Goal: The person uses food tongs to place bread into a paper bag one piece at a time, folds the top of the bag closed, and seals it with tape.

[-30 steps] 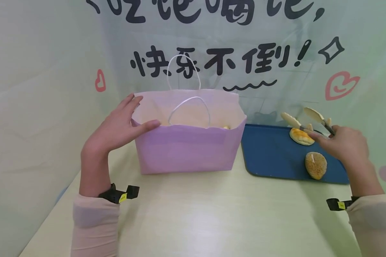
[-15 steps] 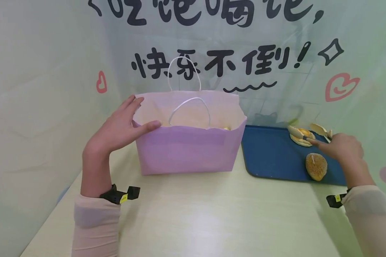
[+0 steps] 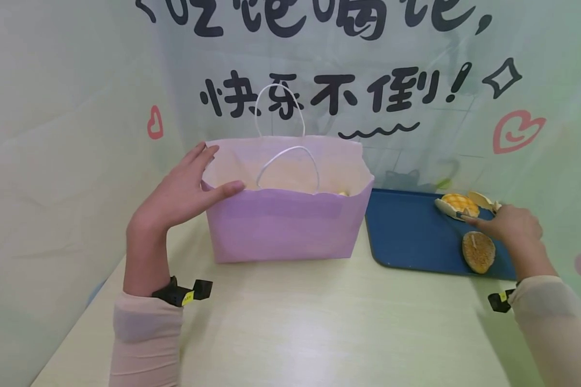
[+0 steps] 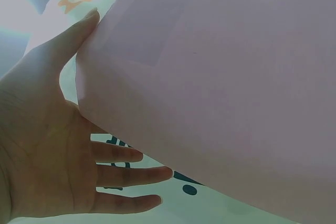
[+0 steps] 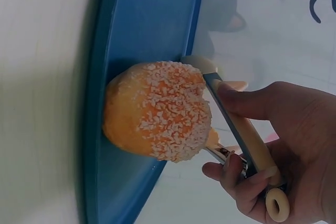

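Observation:
My left hand [image 3: 179, 193] rests on the left rim of a lilac paper bag [image 3: 285, 228] with white handles. Its thumb lies on the front edge; in the left wrist view the hand's [image 4: 47, 156] fingers are straight. At the right, my right hand [image 3: 513, 228] grips tongs [image 5: 247, 135] with cream-coloured tips. Those tips lie on either side of a yellow criss-cross bun [image 3: 460, 203] on a blue tray [image 3: 406, 234]; whether both touch it is unclear. Closer to me on the tray sits a rounded bun [image 5: 173, 111] sprinkled with white flakes.
A small yellowish thing [image 3: 344, 193] shows inside the bag's mouth at its right; the rest of the contents is hidden. Behind bag and tray hangs a printed backdrop [image 3: 416, 156]. Pale tabletop [image 3: 319, 317] stretches in front of both.
My right hand has lowered the tongs from above the yellow bun until their tips flank it. The left hand stays at the bag's rim.

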A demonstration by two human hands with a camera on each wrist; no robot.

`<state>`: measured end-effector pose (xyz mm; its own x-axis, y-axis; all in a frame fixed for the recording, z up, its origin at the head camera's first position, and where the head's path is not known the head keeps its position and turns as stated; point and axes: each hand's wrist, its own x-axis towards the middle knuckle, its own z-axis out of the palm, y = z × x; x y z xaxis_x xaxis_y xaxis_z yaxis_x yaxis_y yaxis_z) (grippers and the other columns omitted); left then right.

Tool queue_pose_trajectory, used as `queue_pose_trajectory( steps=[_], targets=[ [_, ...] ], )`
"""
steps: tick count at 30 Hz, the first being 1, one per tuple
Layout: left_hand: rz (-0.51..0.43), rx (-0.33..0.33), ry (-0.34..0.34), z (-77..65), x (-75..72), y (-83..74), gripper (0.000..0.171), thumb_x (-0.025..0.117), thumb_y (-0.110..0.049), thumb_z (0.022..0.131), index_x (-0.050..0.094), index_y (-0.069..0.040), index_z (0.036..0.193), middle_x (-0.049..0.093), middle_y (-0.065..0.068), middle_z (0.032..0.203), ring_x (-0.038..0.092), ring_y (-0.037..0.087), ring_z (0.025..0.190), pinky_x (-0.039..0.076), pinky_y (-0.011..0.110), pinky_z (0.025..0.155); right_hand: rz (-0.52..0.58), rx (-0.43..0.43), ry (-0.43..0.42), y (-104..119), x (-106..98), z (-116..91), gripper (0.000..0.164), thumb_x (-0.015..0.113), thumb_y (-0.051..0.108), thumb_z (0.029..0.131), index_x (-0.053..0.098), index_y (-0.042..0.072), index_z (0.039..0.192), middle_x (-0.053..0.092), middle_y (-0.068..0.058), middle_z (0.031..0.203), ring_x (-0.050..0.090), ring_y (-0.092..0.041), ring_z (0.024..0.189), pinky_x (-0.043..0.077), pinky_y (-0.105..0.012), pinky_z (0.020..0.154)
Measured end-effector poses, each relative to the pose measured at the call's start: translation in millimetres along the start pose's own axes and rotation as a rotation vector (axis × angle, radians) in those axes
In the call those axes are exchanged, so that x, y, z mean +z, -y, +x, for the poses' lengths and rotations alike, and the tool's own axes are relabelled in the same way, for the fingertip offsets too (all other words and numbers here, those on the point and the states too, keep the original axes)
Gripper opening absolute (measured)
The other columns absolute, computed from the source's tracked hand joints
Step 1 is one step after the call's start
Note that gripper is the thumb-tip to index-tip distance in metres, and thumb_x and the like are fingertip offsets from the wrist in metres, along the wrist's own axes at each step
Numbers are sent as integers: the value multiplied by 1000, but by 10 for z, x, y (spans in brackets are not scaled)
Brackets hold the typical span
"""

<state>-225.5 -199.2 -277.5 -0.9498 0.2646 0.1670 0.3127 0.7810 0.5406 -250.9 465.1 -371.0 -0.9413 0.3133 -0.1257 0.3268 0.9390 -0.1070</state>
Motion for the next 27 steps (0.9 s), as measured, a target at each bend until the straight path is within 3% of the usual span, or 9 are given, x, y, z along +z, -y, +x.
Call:
queue_pose_trajectory(
  steps=[6, 15, 27],
  targets=[
    [7, 0, -5, -2, -7, -6, 109, 59, -77, 93, 18, -13, 171, 5, 11, 177, 16, 39, 161, 23, 69, 122, -20, 28, 36, 15, 3, -8, 119, 57, 85, 88, 49, -26, 130, 57, -21, 71, 56, -31, 61, 45, -35, 51],
    [3, -3, -3, -8, -12, -6, 109, 60, -77, 92, 17, -14, 171, 4, 11, 178, 14, 38, 162, 22, 69, 122, -27, 35, 26, 0, 24, -21, 93, 57, 80, 91, 60, -14, 92, 41, -5, 62, 45, -20, 53, 35, -29, 49],
    [9, -6, -5, -7, -14, -12, 109, 59, -78, 93, 17, -14, 171, 3, 11, 178, 14, 38, 162, 22, 69, 122, 8, 33, -2, -51, 46, -89, 107, 51, 85, 90, 58, -20, 110, 51, -13, 65, 53, -26, 55, 39, -32, 47]
  ],
)
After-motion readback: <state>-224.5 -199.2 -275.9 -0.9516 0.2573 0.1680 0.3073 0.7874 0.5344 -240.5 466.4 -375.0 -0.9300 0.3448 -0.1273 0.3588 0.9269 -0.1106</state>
